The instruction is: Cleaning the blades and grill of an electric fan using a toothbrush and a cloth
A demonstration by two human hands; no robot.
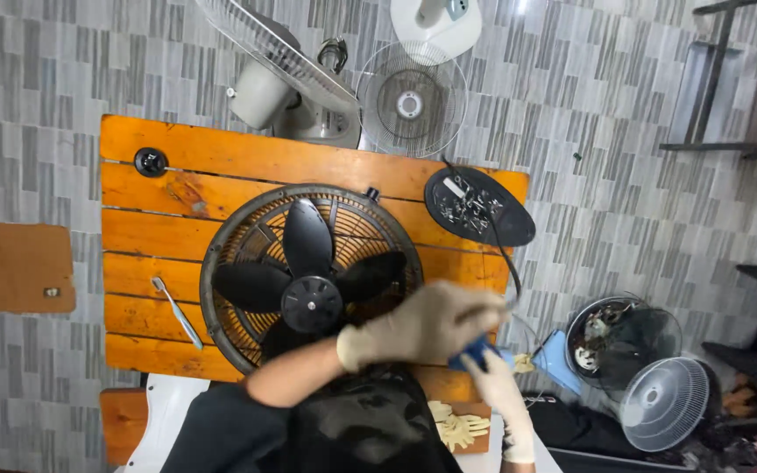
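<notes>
A black fan (308,280), blades up inside its round rear grille, lies on an orange slatted wooden table (168,149). My left hand (427,326), in a pale glove, reaches across the fan's lower right rim with its fingers curled near the table's right edge. What it grips is hidden. Just below it my gloved right hand (499,392) is closed on a small blue object (475,353), which sits between both hands. A black cable (508,263) runs from the hands up to a black oval base plate (479,206) with exposed parts.
A black knob (150,161) and a white brush-like tool (177,311) lie on the table's left. White fans (286,74) and a wire grille (411,99) stand behind it. On the floor at right are a dark fan housing (624,337) and a white grille (663,403). Yellow gloves (457,427) lie near me.
</notes>
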